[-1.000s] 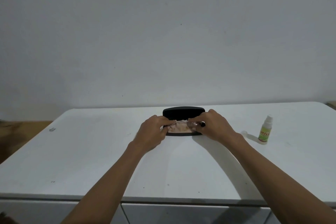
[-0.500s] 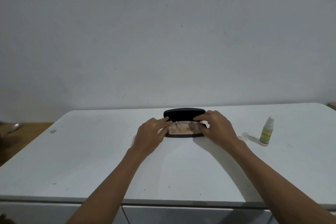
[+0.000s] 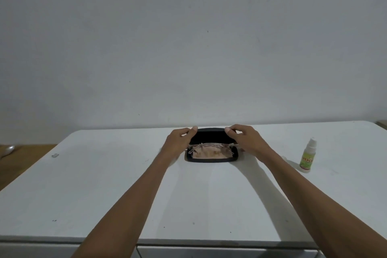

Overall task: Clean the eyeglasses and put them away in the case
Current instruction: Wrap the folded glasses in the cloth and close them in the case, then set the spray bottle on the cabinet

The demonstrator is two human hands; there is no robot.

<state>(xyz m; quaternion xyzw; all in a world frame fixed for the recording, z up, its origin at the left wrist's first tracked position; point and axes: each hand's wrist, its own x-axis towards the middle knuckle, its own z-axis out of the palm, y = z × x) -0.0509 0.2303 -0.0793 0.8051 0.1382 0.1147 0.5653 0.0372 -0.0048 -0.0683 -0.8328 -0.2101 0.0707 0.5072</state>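
From the head view, the black case (image 3: 211, 154) lies open on the white table (image 3: 104, 184), its lid (image 3: 211, 136) standing up on the far side of the tray. The eyeglasses (image 3: 210, 148), clear-framed, lie folded inside the tray on what looks like a pale cloth (image 3: 206, 154), though the cloth is too blurred to be sure of. A second ago both hands were down in the tray settling the frame; now they have let it go and climbed to the lid. The left hand (image 3: 180, 139) pinches the lid's left end, thumb tip at its top edge; the right hand (image 3: 246, 139) grips the right end likewise. So the glasses are stowed, and I judge that closing is what remains: swing the lid toward the person onto the tray without catching the frame's top bar. The spray bottle (image 3: 307, 156) stands well right of the case, uncapped perhaps, untouched.
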